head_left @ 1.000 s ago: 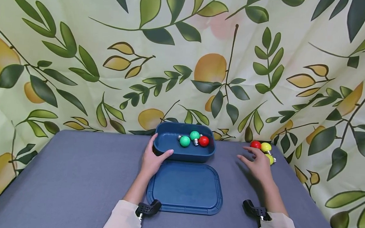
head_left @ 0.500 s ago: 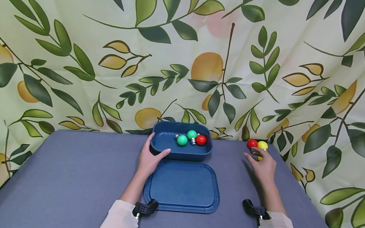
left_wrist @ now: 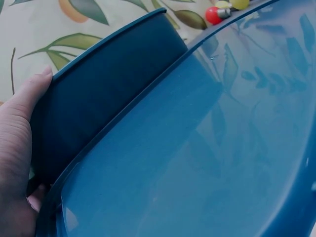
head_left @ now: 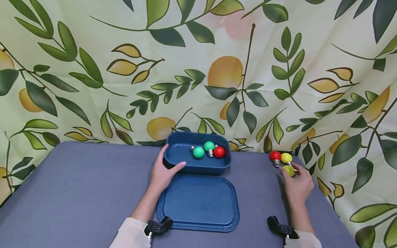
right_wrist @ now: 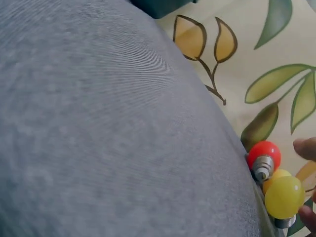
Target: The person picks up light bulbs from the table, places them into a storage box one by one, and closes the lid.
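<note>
In the head view a dark blue plastic box (head_left: 196, 167) holds two green light bulbs (head_left: 198, 152) and a red light bulb (head_left: 219, 152). My left hand (head_left: 162, 173) holds its near left corner, thumb along the front rim and fingers at the left side. To the right lie another red light bulb (head_left: 275, 156) and two yellow light bulbs (head_left: 286, 158). Around the nearer yellow light bulb (right_wrist: 285, 197) my right hand (head_left: 298, 184) spreads thumb and fingers; the right wrist view shows a gap between one fingertip and the bulb, another near its metal base.
A flat blue lid (head_left: 198, 203) lies in front of the box. The table has a grey cloth (head_left: 92, 193). A patterned curtain (head_left: 187, 64) hangs close behind and along the right side. Black wrist cameras (head_left: 159, 225) sit on both wrists.
My right hand has moved right and down over the nearer yellow light bulb, uncovering the red one's metal base. My left hand stays at the box corner; the view has shifted slightly.
</note>
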Demonstrator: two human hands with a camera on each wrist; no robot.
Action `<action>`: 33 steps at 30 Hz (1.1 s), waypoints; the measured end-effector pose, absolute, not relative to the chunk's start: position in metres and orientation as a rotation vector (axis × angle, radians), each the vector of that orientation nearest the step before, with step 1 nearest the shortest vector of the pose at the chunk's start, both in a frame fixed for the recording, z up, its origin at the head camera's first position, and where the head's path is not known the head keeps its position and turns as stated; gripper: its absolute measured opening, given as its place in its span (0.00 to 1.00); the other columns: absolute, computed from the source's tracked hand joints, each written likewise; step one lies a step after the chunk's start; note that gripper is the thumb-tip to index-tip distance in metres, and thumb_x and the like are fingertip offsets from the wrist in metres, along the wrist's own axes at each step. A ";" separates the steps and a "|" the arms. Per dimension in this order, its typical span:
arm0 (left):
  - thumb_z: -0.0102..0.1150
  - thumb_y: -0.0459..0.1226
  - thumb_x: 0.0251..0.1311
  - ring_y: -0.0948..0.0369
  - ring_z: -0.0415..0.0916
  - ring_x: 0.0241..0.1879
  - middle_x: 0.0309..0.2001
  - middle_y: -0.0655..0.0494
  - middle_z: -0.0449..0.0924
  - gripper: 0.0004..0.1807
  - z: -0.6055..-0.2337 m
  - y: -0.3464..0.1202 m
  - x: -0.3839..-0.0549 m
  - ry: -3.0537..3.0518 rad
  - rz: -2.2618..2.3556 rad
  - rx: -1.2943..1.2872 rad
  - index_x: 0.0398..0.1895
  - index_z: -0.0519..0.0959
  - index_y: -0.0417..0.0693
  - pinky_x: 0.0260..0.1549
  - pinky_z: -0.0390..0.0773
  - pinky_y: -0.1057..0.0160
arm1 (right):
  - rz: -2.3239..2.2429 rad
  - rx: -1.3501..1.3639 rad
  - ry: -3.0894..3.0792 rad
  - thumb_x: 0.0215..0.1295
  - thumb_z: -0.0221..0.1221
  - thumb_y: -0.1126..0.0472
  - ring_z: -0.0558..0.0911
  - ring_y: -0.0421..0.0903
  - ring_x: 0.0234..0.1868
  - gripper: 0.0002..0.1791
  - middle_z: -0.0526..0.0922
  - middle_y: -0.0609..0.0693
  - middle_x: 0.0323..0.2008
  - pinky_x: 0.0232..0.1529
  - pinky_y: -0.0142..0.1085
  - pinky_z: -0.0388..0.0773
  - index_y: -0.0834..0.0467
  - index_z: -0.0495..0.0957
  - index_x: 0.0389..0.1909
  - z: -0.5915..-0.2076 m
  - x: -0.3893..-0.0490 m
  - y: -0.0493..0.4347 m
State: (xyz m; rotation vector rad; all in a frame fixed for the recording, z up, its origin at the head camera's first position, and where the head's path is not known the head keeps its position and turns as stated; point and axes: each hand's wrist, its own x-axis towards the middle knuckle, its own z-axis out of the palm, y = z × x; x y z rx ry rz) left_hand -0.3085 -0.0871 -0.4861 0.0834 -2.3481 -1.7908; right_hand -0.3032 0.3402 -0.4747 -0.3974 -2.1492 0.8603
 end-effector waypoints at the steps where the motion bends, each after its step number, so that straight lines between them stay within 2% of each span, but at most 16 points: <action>1: 0.73 0.54 0.55 0.47 0.51 0.80 0.81 0.52 0.51 0.51 -0.486 -0.087 -0.309 -2.350 -1.790 0.083 0.79 0.55 0.67 0.75 0.52 0.35 | 0.860 -0.428 -2.166 0.57 0.72 0.59 0.78 0.64 0.50 0.24 0.83 0.68 0.48 0.59 0.58 0.65 0.65 0.83 0.54 -0.475 -0.303 0.341; 7: 0.73 0.55 0.55 0.47 0.51 0.79 0.81 0.52 0.51 0.51 -0.487 -0.087 -0.308 -2.353 -1.782 0.087 0.79 0.55 0.67 0.75 0.51 0.34 | 0.849 -0.517 -2.293 0.59 0.71 0.56 0.71 0.67 0.59 0.30 0.77 0.69 0.60 0.59 0.60 0.64 0.63 0.78 0.62 -0.479 -0.302 0.349; 14: 0.73 0.55 0.55 0.47 0.51 0.80 0.81 0.52 0.51 0.51 -0.487 -0.087 -0.309 -2.355 -1.779 0.084 0.79 0.55 0.67 0.75 0.51 0.34 | 0.852 -0.464 -2.414 0.57 0.72 0.57 0.66 0.71 0.67 0.38 0.70 0.71 0.67 0.68 0.62 0.59 0.65 0.72 0.67 -0.484 -0.304 0.353; 20: 0.73 0.54 0.55 0.47 0.52 0.79 0.81 0.52 0.52 0.51 -0.487 -0.087 -0.309 -2.355 -1.772 0.080 0.79 0.55 0.67 0.75 0.52 0.35 | 0.877 -0.455 -2.441 0.61 0.68 0.58 0.64 0.73 0.69 0.35 0.68 0.74 0.67 0.70 0.63 0.56 0.67 0.71 0.67 -0.487 -0.304 0.352; 28: 0.73 0.55 0.54 0.47 0.53 0.79 0.81 0.52 0.53 0.52 -0.489 -0.088 -0.310 -2.345 -1.767 0.065 0.79 0.55 0.67 0.75 0.54 0.35 | 0.880 -0.420 -2.398 0.63 0.67 0.60 0.74 0.68 0.61 0.27 0.76 0.71 0.60 0.63 0.60 0.65 0.67 0.76 0.61 -0.488 -0.304 0.345; 33: 0.73 0.55 0.55 0.47 0.54 0.79 0.81 0.52 0.53 0.51 -0.490 -0.088 -0.309 -2.348 -1.771 0.061 0.79 0.55 0.67 0.74 0.55 0.35 | 0.890 -0.411 -2.373 0.63 0.66 0.63 0.74 0.69 0.60 0.23 0.77 0.72 0.58 0.62 0.60 0.65 0.67 0.77 0.58 -0.489 -0.303 0.342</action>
